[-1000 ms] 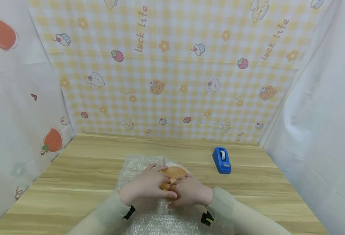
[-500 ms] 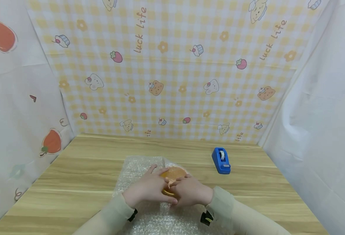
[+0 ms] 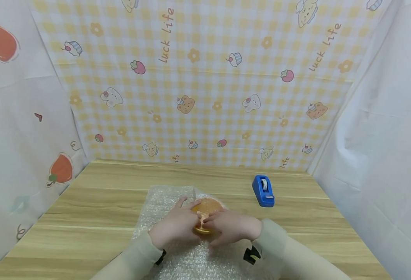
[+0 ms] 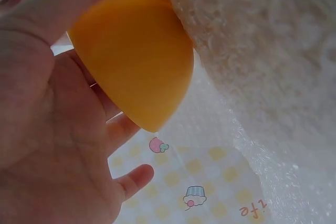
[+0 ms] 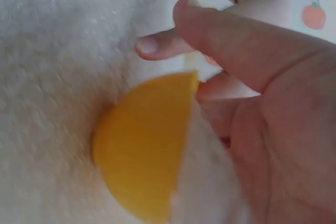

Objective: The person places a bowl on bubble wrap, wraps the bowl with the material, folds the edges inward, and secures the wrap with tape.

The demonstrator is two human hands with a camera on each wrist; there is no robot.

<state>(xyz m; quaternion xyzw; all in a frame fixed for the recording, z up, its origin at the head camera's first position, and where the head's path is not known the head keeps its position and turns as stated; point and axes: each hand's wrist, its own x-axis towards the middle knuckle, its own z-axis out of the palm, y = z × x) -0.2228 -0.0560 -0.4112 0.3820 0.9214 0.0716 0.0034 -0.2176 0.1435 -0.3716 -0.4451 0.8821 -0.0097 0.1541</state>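
A yellow-orange bowl [image 3: 203, 231] stands on a sheet of bubble wrap [image 3: 170, 196], with part of the wrap folded over its far side and into it. At the bowl's left side, my left hand [image 3: 177, 223] holds the rim, fingers over it and thumb against the outside. The bowl's smooth outer wall [image 4: 139, 59] shows in the left wrist view. My right hand [image 3: 231, 224] presses its fingers on the wrap inside the bowl; its thumb stands away from the wall. In the right wrist view a flap of wrap hangs over the bowl [image 5: 147, 145] beside that palm.
A blue tape dispenser [image 3: 263, 191] with a roll of tape stands at the back right of the wooden table [image 3: 97, 206]. A yellow checked cloth [image 3: 205, 85] hangs behind it, with white cloths at both sides.
My left hand has moved slightly right and towards me. My right thumb has drawn away from the left, and the bowl's front rim shows more between my hands.
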